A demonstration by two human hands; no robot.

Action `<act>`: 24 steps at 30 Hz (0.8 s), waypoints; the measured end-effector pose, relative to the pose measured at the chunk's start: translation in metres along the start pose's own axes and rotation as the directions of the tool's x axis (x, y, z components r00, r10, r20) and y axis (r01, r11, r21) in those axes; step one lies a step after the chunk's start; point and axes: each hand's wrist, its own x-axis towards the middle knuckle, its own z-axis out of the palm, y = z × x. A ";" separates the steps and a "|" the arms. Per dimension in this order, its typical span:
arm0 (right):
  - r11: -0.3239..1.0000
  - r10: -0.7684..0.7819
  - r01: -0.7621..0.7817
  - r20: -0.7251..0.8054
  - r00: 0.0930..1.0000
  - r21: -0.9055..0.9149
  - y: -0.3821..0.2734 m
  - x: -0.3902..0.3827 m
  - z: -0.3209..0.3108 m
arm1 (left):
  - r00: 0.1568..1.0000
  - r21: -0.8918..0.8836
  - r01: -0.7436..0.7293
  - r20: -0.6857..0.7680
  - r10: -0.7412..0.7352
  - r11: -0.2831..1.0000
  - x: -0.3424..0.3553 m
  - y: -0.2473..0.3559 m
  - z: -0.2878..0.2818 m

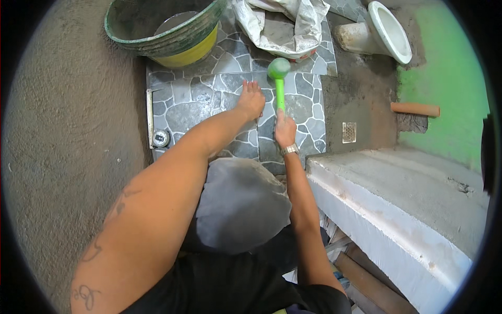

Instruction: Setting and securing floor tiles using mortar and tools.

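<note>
My right hand (285,131), with a metal-band watch on its wrist, grips the bright green handle of a mallet (280,94). The mallet's pale, dusty head points away from me, over stone-patterned floor tiles (185,118) with white lines. Left of the mallet, my left hand (252,100) lies flat on the tiles with its fingers stretched forward. A seam between tiles runs close beside this hand. Between my forearms is a large grey rounded shape (243,204); I cannot tell what it is.
Ahead stand a green and yellow tub (183,49) and an open white sack (282,44) of grey powder. A toilet bowl (389,34) lies tipped at the far right, above a floor drain (349,133). A concrete ledge (376,193) borders the right; a rough wall (78,131), the left.
</note>
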 end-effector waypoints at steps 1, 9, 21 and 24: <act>0.998 0.031 -0.030 -0.015 0.999 0.052 -0.001 0.001 0.002 | 1.000 -0.010 -0.006 -0.011 0.006 1.000 -0.001 -0.001 0.001; 1.000 -0.006 0.006 -0.011 1.000 0.021 0.006 -0.009 0.005 | 0.999 0.013 0.006 -0.046 -0.005 1.000 -0.002 0.002 0.006; 0.096 0.211 -0.648 0.621 0.755 0.756 -0.029 0.041 -0.007 | 1.000 0.094 -0.024 -0.014 0.026 0.995 -0.002 0.003 -0.001; 0.183 0.205 -0.638 0.606 0.769 0.748 -0.042 0.075 -0.004 | 1.000 0.110 -0.025 -0.016 0.027 0.994 0.000 0.002 0.003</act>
